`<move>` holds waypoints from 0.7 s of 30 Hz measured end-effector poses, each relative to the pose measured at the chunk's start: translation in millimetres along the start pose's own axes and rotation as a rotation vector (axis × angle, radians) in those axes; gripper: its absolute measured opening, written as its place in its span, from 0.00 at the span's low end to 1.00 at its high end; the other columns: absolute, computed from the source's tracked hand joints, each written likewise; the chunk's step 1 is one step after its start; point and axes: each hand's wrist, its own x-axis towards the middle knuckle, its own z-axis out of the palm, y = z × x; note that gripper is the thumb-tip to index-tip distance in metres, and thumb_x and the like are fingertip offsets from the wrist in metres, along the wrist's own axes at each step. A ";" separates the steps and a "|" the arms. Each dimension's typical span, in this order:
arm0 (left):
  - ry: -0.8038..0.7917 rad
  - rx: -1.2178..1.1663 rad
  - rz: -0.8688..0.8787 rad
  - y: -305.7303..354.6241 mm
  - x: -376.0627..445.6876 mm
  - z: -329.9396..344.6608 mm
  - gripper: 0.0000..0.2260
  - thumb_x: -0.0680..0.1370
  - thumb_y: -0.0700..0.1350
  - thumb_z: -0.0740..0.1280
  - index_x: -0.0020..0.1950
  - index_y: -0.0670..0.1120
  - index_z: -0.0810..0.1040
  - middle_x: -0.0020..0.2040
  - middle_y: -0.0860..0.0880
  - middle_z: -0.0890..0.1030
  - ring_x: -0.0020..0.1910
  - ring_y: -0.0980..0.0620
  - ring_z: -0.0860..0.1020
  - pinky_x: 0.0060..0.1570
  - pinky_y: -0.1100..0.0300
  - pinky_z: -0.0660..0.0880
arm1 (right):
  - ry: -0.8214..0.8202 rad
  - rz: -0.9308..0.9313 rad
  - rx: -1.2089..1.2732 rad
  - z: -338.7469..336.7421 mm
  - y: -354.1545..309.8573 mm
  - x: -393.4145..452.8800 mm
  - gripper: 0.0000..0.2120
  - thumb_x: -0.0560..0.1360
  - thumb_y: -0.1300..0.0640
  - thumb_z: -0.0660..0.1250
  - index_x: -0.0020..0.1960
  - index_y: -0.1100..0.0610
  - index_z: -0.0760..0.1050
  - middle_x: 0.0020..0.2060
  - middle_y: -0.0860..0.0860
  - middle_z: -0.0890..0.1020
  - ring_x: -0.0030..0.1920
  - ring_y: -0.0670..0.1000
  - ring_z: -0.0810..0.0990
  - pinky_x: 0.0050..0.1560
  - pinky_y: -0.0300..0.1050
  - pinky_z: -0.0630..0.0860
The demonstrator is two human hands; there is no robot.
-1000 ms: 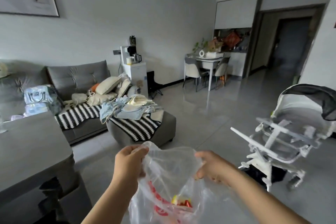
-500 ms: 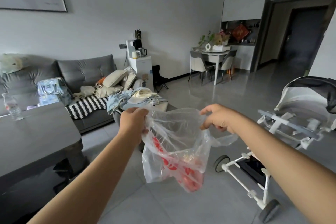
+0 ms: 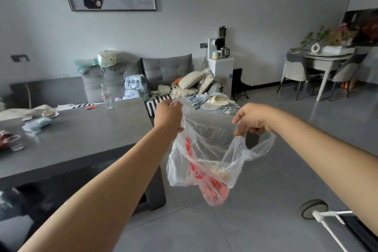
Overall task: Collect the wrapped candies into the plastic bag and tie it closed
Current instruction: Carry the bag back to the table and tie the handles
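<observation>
A thin clear plastic bag point(image 3: 206, 149) with red print hangs in the air in front of me, its mouth held wide. My left hand point(image 3: 168, 114) grips the left edge of the mouth. My right hand point(image 3: 252, 119) pinches the right handle loop. Red wrapped candies point(image 3: 214, 190) sag at the bottom of the bag. The bag hangs just past the right end of the grey table point(image 3: 81, 141), above the floor.
On the table lie a water bottle point(image 3: 106, 96), a red lighter point(image 3: 91, 107), a blue packet point(image 3: 37, 125) and small wrapped items point(image 3: 9, 141) at the left edge. A stroller wheel point(image 3: 314, 208) is low right. A cluttered sofa point(image 3: 163, 80) stands behind.
My view has swung left, so the table now fills the left side and the stroller has slid mostly out of view. Both hands keep their hold and have spread the bag's mouth wider.
</observation>
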 end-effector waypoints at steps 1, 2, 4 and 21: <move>0.014 0.003 0.005 0.6 5.9 -8.2 0.13 0.78 0.42 0.59 0.60 0.42 0.76 0.37 0.45 0.74 0.29 0.51 0.69 0.16 0.64 0.69 | -0.015 -0.020 -0.002 5.1 -11.9 6.8 0.17 0.67 0.70 0.72 0.55 0.65 0.77 0.28 0.55 0.75 0.25 0.48 0.65 0.22 0.32 0.61; 0.025 0.002 0.009 1.2 11.2 -17.6 0.13 0.77 0.42 0.58 0.59 0.41 0.77 0.35 0.46 0.72 0.29 0.50 0.69 0.16 0.60 0.72 | -0.026 -0.041 -0.007 11.1 -23.6 14.0 0.18 0.66 0.71 0.72 0.55 0.67 0.76 0.28 0.56 0.75 0.25 0.49 0.66 0.22 0.33 0.61; 0.044 0.009 0.020 0.0 23.0 -36.5 0.13 0.77 0.42 0.58 0.56 0.39 0.76 0.33 0.47 0.70 0.33 0.46 0.70 0.19 0.54 0.77 | -0.041 -0.084 -0.024 24.3 -47.3 27.1 0.19 0.66 0.71 0.72 0.56 0.69 0.75 0.30 0.58 0.74 0.26 0.50 0.67 0.23 0.36 0.61; 0.001 0.288 -0.107 -32.9 189.5 -239.7 0.13 0.80 0.52 0.56 0.56 0.44 0.65 0.42 0.40 0.78 0.28 0.46 0.74 0.30 0.57 0.75 | -0.184 -0.176 0.084 188.7 -270.5 144.9 0.07 0.71 0.71 0.66 0.46 0.64 0.73 0.32 0.57 0.73 0.30 0.50 0.71 0.24 0.36 0.70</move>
